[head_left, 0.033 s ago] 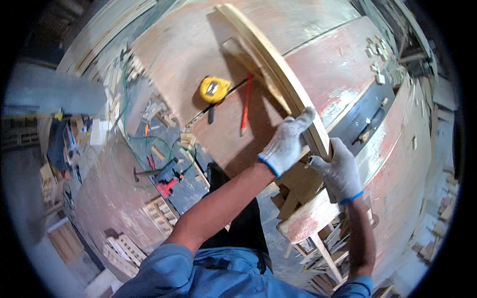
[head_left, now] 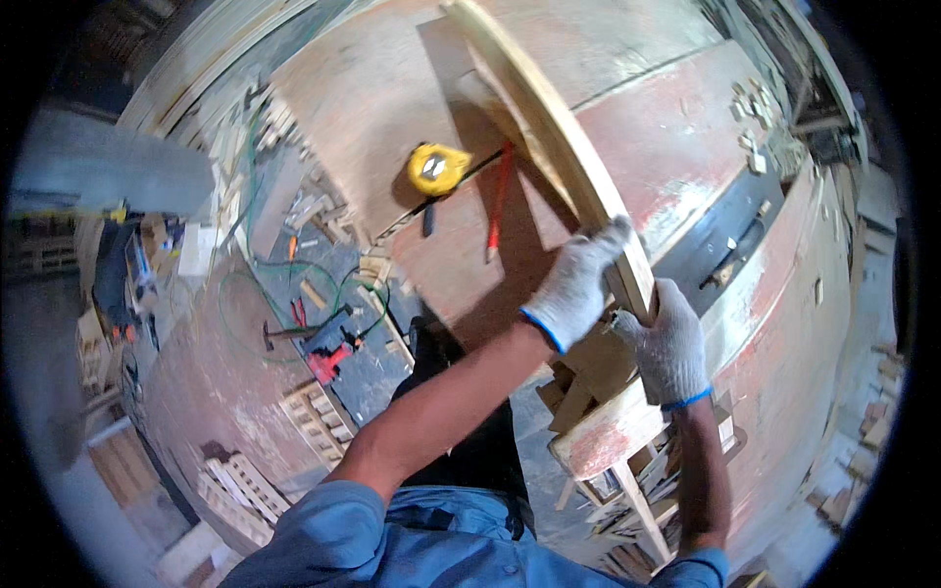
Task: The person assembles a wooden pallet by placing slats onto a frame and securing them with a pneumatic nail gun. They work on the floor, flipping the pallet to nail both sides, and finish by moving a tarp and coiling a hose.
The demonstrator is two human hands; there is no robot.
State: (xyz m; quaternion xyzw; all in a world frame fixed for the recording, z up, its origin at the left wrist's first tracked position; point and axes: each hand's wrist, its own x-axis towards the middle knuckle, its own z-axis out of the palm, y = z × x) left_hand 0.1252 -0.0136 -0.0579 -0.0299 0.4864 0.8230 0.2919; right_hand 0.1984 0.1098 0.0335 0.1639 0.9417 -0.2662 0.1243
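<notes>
A long pale wooden board [head_left: 559, 118] is held slantwise above the workbench, its far end reaching the top of the view. My left hand [head_left: 573, 289], in a white knit glove with a blue cuff, grips the board a short way from its near end. The gloved right hand [head_left: 674, 343] is closed around that near end, thumb on the left side. Left of the board, a yellow tape measure [head_left: 437, 170] and a red pencil [head_left: 499, 206] lie on the benchtop [head_left: 451, 274]. The board's shadow falls across the pencil.
A dark metal plate with a handle [head_left: 725, 235] lies right of the board, with small wood blocks [head_left: 753, 103] beyond it. At lower left are a red power tool [head_left: 328, 365], a hammer [head_left: 284, 334], green cord and wood offcuts. Scrap wood is piled under the bench's near corner [head_left: 598, 446].
The board has turned slightly about its length, and its near end has shifted a little toward me. My left fingers wrap further over its edge. The whole view has moved slightly.
</notes>
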